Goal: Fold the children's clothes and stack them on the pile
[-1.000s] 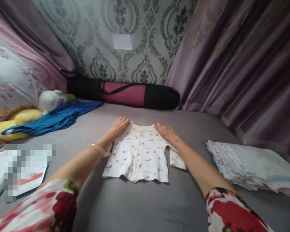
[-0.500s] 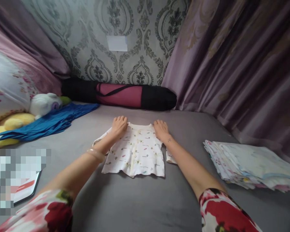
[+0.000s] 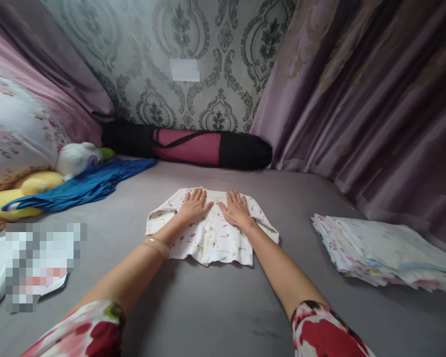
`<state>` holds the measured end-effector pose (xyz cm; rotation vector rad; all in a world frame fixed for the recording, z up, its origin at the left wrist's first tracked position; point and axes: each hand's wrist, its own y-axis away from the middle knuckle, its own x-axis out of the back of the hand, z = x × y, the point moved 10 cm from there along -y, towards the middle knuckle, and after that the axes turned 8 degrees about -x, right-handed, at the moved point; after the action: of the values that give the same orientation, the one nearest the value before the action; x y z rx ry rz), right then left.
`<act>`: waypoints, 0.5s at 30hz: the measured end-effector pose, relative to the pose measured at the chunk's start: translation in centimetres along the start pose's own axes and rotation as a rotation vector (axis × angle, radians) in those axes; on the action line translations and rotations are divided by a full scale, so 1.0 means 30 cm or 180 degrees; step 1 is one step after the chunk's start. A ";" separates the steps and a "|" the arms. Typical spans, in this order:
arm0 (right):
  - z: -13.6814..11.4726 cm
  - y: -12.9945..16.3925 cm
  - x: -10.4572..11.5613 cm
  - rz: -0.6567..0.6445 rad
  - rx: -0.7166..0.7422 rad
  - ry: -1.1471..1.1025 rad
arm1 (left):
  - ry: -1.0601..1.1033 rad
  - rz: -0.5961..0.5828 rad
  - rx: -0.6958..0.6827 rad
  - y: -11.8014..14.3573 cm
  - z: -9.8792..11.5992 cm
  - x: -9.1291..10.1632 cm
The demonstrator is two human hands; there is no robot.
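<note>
A small white baby shirt (image 3: 219,243) with tiny coloured prints lies front side up on the grey bed sheet (image 3: 208,312). Its collar points away from me and its sleeves spread out to both sides. My left hand (image 3: 194,206) rests flat on the upper left of the shirt, fingers spread. Flat on the upper right lies my right hand (image 3: 237,208), its fingers also apart. Both palms press on the cloth, with part of the chest hidden under them.
A stack of folded clothes (image 3: 386,250) sits at the right. A black and pink long bag (image 3: 188,147) lies along the wall. To the left are a blue cloth (image 3: 92,186), plush toys (image 3: 76,158), a floral pillow (image 3: 18,124) and a partly blurred device (image 3: 55,287).
Both hands have let go of the shoulder edges and moved inward onto the shirt, fingers now spread flat. The sleeves show more fully at the sides.
</note>
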<state>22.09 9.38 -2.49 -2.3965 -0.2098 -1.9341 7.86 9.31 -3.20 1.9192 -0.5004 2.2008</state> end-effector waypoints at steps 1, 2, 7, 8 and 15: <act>-0.002 -0.004 0.000 -0.0031 -0.0001 -0.0037 | 0.0011 -0.0051 0.0014 -0.001 0.000 -0.002; -0.003 -0.008 0.001 -0.0095 0.0012 -0.0102 | 0.0024 -0.0108 0.0025 -0.002 0.000 -0.003; 0.097 -0.005 0.135 0.0103 -0.0056 -0.0951 | 0.0209 -0.0494 0.0061 -0.014 -0.017 -0.015; 0.159 0.012 0.180 0.0290 -0.0189 -0.1095 | 0.0260 -0.0536 0.0053 -0.018 -0.020 -0.011; 0.573 0.269 0.191 -0.0244 -0.1304 -0.0876 | 0.0442 0.0201 -0.0417 -0.089 0.121 0.090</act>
<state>41.06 4.01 -0.23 -2.9562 0.0986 -1.8155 11.75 10.23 0.22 1.6939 -0.6718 2.2586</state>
